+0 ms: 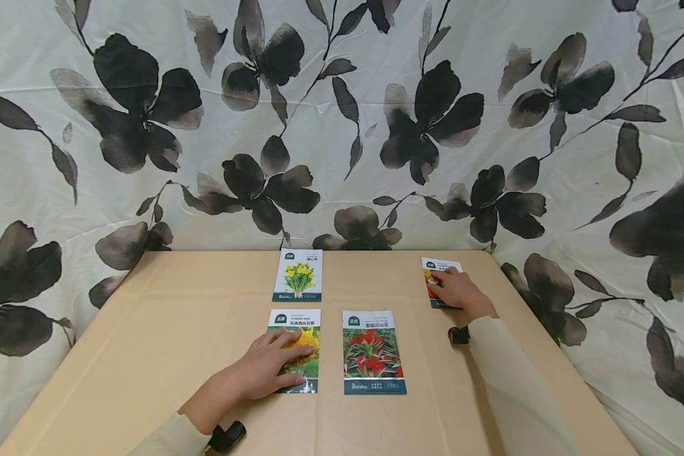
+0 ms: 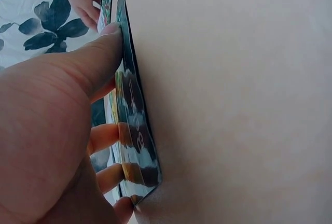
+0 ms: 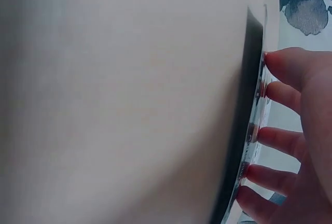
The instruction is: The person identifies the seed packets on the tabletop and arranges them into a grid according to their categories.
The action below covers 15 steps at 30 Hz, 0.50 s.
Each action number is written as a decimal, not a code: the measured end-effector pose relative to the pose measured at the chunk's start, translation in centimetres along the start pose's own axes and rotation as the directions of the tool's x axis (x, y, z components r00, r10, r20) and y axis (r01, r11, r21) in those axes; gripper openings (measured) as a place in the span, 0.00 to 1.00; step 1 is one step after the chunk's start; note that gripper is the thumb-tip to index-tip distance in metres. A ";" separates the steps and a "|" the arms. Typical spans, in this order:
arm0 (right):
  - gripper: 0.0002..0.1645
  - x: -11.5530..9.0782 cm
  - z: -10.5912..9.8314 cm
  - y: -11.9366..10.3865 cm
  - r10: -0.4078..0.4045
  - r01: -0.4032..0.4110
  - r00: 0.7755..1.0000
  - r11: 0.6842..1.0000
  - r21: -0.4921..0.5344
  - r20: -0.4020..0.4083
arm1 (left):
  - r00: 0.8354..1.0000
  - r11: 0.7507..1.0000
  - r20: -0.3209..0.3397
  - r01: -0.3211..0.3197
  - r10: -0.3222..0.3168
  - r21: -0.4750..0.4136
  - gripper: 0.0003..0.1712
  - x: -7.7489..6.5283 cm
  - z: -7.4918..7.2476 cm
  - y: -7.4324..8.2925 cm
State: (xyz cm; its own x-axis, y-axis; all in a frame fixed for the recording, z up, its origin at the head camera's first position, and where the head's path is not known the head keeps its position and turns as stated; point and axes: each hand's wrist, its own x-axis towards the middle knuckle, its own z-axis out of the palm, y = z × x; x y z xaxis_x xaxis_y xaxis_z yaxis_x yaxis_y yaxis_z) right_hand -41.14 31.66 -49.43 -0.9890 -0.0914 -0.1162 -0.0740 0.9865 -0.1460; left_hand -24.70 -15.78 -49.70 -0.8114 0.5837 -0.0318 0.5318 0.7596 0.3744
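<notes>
My left hand lies with spread fingers on a sunflower seed packet, covering its left and middle parts. In the left wrist view, the thumb and fingertips touch the face of that packet along its length. At the far right, my right hand rests on a seed packet and hides much of its picture, of which some yellow and red shows. The right wrist view has the fingertips and thumb on this packet's surface, its near edge slightly off the table.
Between the hands lies a packet with red flowers. Behind the sunflower packet, near the table's back edge, is a packet with yellow flowers. A floral cloth hangs behind the tan table.
</notes>
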 end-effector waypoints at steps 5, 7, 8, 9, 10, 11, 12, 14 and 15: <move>0.36 -0.3 0.2 -0.7 0.012 -0.012 1.000 1.000 -0.009 -0.001 | 1.000 1.000 0.005 0.001 -0.001 -0.003 0.35 0.0 0.0 0.0; 0.36 -0.4 0.2 -0.9 0.020 -0.020 1.000 1.000 -0.012 -0.001 | 1.000 1.000 0.006 0.001 -0.001 -0.005 0.35 -0.1 -0.1 0.1; 0.36 -0.4 0.3 -1.0 0.025 -0.025 1.000 1.000 -0.014 -0.002 | 1.000 1.000 0.006 -0.001 0.001 -0.006 0.34 -0.1 -0.1 0.1; 0.36 -0.4 0.3 -1.1 0.025 -0.025 1.000 1.000 -0.017 -0.004 | 1.000 1.000 0.005 -0.003 0.003 -0.008 0.34 -0.1 -0.2 0.1; 0.36 -0.5 0.3 -1.2 0.025 -0.025 1.000 0.999 -0.021 -0.005 | 1.000 1.000 0.003 -0.006 0.006 -0.007 0.34 -0.1 -0.2 0.1; 0.36 -0.5 0.3 -1.4 0.026 -0.026 1.000 0.999 -0.026 -0.002 | 1.000 1.000 0.002 -0.009 0.009 -0.004 0.34 -0.1 -0.2 0.1; 0.37 -0.5 0.4 -1.5 0.029 -0.029 1.000 0.999 -0.028 0.002 | 1.000 1.000 0.003 -0.011 0.011 -0.002 0.34 -0.1 -0.2 0.1; 0.37 -0.5 0.4 -1.8 0.034 -0.033 0.999 0.999 -0.033 0.009 | 1.000 1.000 0.001 -0.015 0.015 0.002 0.34 -0.1 -0.2 0.1; 0.37 -0.5 0.4 -1.9 0.037 -0.036 0.999 0.999 -0.035 0.013 | 1.000 1.000 0.000 -0.015 0.015 0.004 0.34 -0.1 -0.2 0.1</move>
State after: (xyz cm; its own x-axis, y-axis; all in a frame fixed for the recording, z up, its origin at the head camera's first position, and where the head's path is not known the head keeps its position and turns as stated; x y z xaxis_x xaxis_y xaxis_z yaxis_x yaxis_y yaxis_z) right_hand -40.43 29.73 -49.51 -0.9893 -0.0568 -0.1343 -0.0424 0.9933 -0.1074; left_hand -24.61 -15.80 -49.47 -0.8034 0.5949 -0.0265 0.5447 0.7522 0.3709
